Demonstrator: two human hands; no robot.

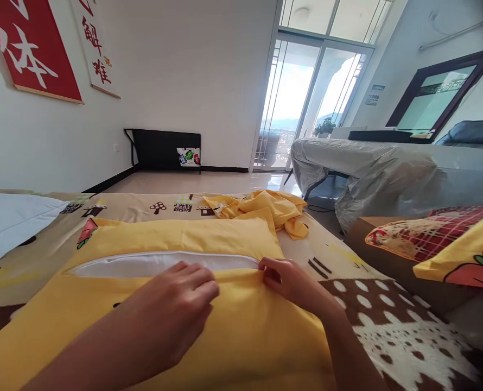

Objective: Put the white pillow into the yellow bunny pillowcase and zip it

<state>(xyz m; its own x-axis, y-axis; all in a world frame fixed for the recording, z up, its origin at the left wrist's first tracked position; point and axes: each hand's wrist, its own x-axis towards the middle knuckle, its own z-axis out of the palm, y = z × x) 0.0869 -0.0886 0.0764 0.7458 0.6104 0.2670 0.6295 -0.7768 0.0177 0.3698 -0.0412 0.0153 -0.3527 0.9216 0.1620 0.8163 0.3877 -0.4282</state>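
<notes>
A yellow pillowcase [261, 331] with a carrot print at its far left corner lies before me on the bed. Its long zip opening gapes across the middle, and the white inner pillow [131, 264] shows through the gap. Over the middle of the opening's near edge is my left hand [180, 309], fingers curled under; whatever they grip is hidden. At the right end of the opening, my right hand [288, 279] pinches the pillowcase edge between thumb and fingers. The zip pull cannot be made out.
Crumpled yellow cloth [269, 209] lies beyond the pillowcase on the patterned blanket [383, 320]. A white pillow [17, 220] is at left. Cushions [429, 233] rest on a cardboard box [359, 231] at right. Behind stands a plastic-covered table [372, 168].
</notes>
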